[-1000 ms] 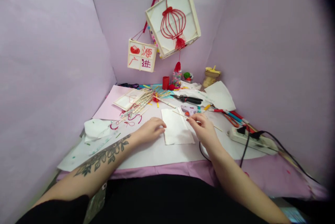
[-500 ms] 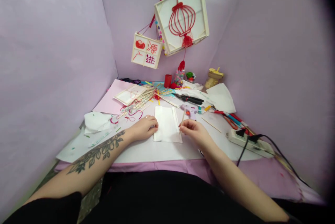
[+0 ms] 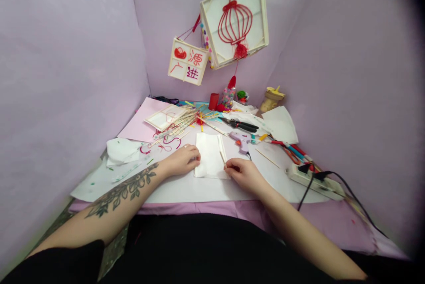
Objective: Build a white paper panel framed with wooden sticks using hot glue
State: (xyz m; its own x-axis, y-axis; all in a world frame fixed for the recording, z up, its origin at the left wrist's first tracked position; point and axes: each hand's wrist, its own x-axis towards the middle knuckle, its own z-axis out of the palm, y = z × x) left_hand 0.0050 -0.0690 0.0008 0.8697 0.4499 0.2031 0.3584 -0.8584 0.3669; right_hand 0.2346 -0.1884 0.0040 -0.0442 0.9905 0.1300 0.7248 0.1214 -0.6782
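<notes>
A white rectangular sheet (image 3: 209, 160), apparently folded, lies on the covered table in front of me. At its left edge rests my left hand (image 3: 184, 159), fingers curled, with whatever is beneath the fingertips hidden. My right hand (image 3: 241, 172) pinches a short thin wooden stick (image 3: 222, 159) over the sheet's right side, the stick slanting up to the left. Just beyond that hand lies a lilac glue gun (image 3: 243, 141) with a dark cord.
Behind are a bundle of sticks (image 3: 181, 125), black-handled pliers (image 3: 241, 125) and a small frame (image 3: 164, 117). A power strip (image 3: 315, 181) with black cables lies at right. Decorated frames, one with a red lantern (image 3: 235, 23), hang above.
My right hand has moved slightly left and nearer to me. The stick in it now leans left over the sheet instead of standing nearly upright. My left hand has stayed almost in place.
</notes>
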